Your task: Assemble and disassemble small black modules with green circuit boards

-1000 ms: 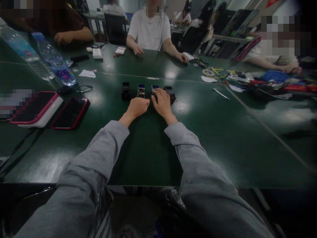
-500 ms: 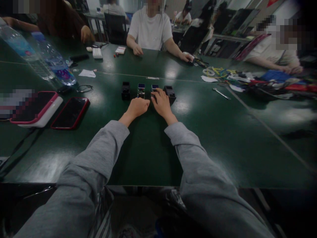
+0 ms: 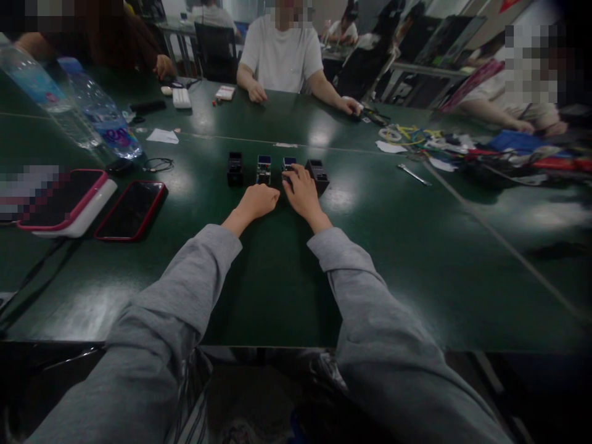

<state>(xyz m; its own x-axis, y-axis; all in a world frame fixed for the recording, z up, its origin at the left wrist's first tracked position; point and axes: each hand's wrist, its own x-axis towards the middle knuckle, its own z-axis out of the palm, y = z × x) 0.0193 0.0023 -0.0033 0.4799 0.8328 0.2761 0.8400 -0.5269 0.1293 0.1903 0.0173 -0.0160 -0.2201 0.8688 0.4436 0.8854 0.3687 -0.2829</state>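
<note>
On the green table stand two small circuit boards with screens, between two black open-topped housings. My left hand is curled into a fist on the table, just in front of the left circuit board. Nothing shows in its fingers. My right hand lies with fingers apart over the right circuit board, covering its lower part. Its fingertips appear to touch that board, though the contact is partly hidden. The left housing stands apart from my hands; the right housing is close beside my right hand.
To the left are a phone with a red case, another phone on a white box, and two water bottles, one with a blue cap. A wrench and tangled cables lie right. A person in white sits opposite.
My hands, the boards and the housings stay in place. The person at the right has shifted their arms slightly, and the person at the far left has moved a little.
</note>
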